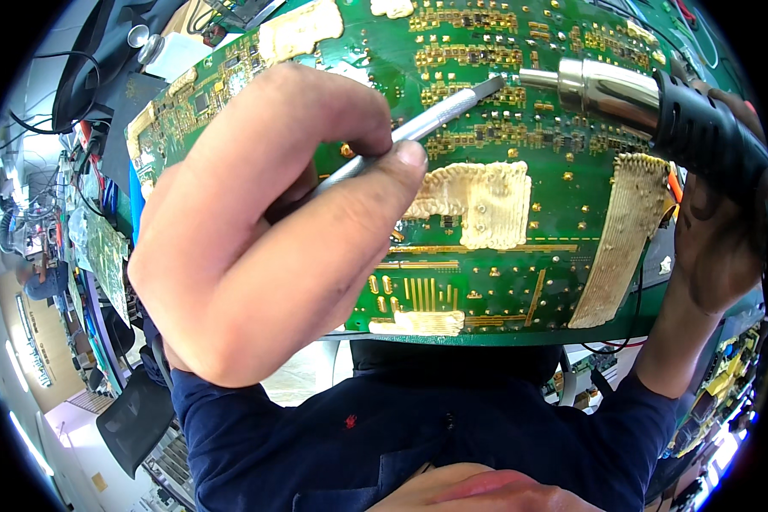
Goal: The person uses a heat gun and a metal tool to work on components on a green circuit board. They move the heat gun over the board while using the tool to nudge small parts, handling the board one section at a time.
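My left hand [264,213] is closed in a pinch round the slim metal handle of a craft knife [439,118]. Its flat blade tip points up and right, close to small parts on a large green circuit board [563,213]. At the right, my right hand [718,247] grips a hot-air gun [610,92] with a black ribbed handle; most of its fingers are hidden behind the handle. The gun's narrow nozzle faces the blade tip, a small gap apart. Whether the blade touches a part, I cannot tell.
Cream-coloured ribbed patches [497,205] cover parts of the board. A white bottle with a metal cap [149,47] stands at the back left. Other boards lie at the left [107,256] and lower right. A black chair [136,422] and a distant person [47,280] show at the left.
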The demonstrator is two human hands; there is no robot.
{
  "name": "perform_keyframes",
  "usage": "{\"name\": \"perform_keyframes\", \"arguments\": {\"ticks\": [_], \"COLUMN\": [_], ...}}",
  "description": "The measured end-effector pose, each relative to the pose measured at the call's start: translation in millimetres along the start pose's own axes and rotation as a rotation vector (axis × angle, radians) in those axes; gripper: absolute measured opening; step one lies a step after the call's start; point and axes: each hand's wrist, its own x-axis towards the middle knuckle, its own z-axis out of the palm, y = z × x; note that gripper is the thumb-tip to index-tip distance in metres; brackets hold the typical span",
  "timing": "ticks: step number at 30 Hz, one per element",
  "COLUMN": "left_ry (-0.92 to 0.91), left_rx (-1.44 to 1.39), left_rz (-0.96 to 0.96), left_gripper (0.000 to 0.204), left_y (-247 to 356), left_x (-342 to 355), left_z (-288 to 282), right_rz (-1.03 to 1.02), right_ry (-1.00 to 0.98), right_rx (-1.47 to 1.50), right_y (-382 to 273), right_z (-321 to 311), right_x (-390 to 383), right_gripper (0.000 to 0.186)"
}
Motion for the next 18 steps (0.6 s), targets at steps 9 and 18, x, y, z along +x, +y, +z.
{"name": "perform_keyframes", "arguments": {"ticks": [9,18], "left_ry": [-0.05,-0.011], "left_rx": [0.038,0.022], "left_rz": [0.004,-0.067], "left_gripper": [0.035,0.037], "left_y": [4.4,9.7], "left_x": [4.1,8.2], "left_z": [-4.8,-2.6], "right_rz": [-0.042,0.027], "right_ry": [0.07,0.168], "right_rx": [-0.069,0.124], "right_y": [6.5,1.3], "right_z": [18.7,22.8], "right_x": [1.9,0.3], "right_gripper": [0.057,0.063]}}
